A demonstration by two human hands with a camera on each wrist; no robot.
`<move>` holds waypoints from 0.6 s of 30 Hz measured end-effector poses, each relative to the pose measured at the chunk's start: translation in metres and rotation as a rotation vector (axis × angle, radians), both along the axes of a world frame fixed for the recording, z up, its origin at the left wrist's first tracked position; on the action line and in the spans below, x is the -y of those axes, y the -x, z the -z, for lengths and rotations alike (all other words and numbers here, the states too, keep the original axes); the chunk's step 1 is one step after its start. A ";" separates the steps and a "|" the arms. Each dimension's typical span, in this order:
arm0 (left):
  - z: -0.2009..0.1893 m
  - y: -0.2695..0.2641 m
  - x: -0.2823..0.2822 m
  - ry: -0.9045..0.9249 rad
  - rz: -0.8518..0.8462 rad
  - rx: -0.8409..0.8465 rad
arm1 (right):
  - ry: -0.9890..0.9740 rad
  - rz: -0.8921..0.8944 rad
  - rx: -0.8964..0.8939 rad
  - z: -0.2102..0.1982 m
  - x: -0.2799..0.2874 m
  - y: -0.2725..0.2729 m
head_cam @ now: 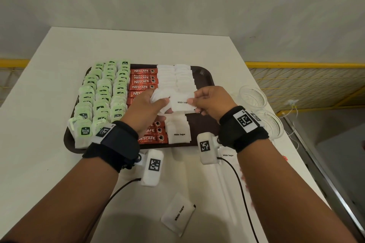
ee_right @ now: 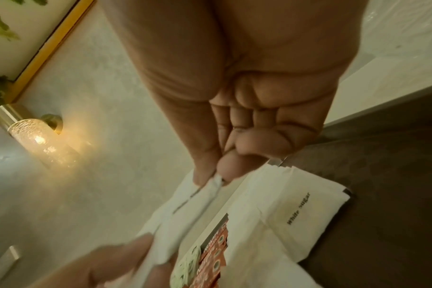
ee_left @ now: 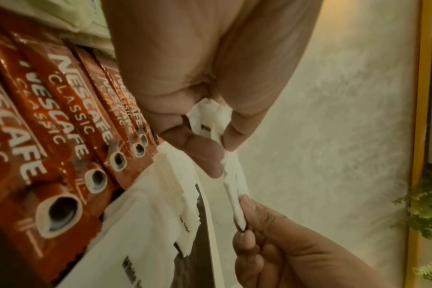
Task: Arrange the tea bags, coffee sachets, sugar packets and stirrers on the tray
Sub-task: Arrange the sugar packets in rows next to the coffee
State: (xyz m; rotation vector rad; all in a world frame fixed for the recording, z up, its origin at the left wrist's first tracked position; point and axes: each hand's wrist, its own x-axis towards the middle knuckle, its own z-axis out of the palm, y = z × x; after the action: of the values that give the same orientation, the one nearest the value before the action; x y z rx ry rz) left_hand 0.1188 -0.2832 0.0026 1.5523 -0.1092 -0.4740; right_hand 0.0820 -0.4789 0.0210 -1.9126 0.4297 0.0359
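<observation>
A dark brown tray [head_cam: 203, 74] holds green tea bags [head_cam: 102, 92] on the left, red coffee sachets [head_cam: 143, 80] in the middle and white sugar packets [head_cam: 175, 77] to their right. Above the tray my left hand [head_cam: 150, 104] grips a small bunch of white sugar packets [ee_left: 207, 120]. My right hand [head_cam: 205, 100] pinches the right edge of one sugar packet [head_cam: 182, 102] between thumb and fingers [ee_right: 207, 175]. More sugar packets [head_cam: 178, 131] lie at the tray's near end, seen as sugar packets [ee_right: 294, 212] in the right wrist view.
A loose sugar packet [head_cam: 178, 213] lies on the white table [head_cam: 49, 163] near me, another sugar packet [head_cam: 228, 155] sits under my right wrist. Clear glass bowls [head_cam: 252, 96] stand right of the tray. White stirrers [head_cam: 227, 189] lie by my right forearm.
</observation>
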 end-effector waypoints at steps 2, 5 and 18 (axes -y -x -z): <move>0.002 0.000 -0.003 0.013 -0.036 -0.012 | 0.002 0.070 0.011 0.002 0.009 0.000; 0.003 -0.001 -0.006 0.006 -0.083 -0.027 | 0.089 0.180 -0.075 0.007 0.023 -0.002; 0.002 0.007 -0.010 -0.066 -0.036 -0.085 | 0.308 0.049 -0.338 0.028 0.022 -0.027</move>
State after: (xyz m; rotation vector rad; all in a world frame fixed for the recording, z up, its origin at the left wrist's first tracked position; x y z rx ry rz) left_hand 0.1121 -0.2732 0.0007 1.5937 -0.0005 -0.5187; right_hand 0.1085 -0.5013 -0.0068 -2.2057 0.7441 0.2775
